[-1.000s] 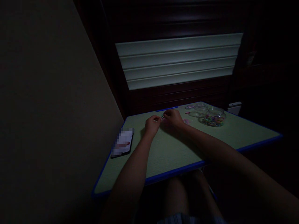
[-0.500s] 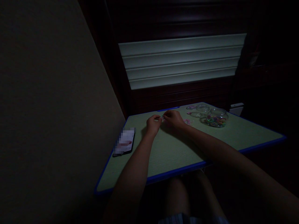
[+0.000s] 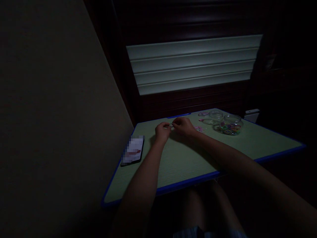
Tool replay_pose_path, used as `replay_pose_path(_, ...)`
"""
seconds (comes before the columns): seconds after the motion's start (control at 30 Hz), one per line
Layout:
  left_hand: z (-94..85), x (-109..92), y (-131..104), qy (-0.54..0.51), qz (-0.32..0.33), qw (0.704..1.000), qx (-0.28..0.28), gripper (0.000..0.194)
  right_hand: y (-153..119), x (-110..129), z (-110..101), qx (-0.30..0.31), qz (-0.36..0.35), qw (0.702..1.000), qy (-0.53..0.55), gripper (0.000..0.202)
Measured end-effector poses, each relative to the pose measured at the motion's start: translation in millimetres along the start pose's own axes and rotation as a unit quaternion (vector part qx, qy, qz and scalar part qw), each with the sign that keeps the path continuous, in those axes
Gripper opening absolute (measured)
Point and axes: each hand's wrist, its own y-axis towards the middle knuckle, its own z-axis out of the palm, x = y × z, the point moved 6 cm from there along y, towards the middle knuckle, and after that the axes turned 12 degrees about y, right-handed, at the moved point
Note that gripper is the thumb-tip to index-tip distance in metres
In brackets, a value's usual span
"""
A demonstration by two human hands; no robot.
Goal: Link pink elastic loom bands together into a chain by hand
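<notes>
One small pale piece (image 3: 171, 125) is pinched, as I see it, between the fingertips of the left hand (image 3: 162, 132) and right hand (image 3: 184, 126); pink bits (image 3: 198, 129) lie just beside the right hand, a clear jar (image 3: 230, 126) farther right

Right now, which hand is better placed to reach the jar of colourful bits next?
Probably the right hand: it is nearer the jar, with the left hand farther across the table. Both seem to pinch a small thing, though.
</notes>
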Motion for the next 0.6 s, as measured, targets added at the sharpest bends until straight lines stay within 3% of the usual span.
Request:
replay_pose_path(0.4, -5.8, 6.3, 8.7, 0.023, 0.039, 0.998, -0.053, 0.019, -1.8, 5.0, 3.3, 0.024, -0.009, 0.999, 0.045, 0.019)
replay_pose_path(0.6, -10.6, 2.8, 6.1, 0.003, 0.052, 0.996, -0.069, 0.019, 0.5, 2.3, 2.0, 0.006, 0.007, 0.997, 0.078, 0.021)
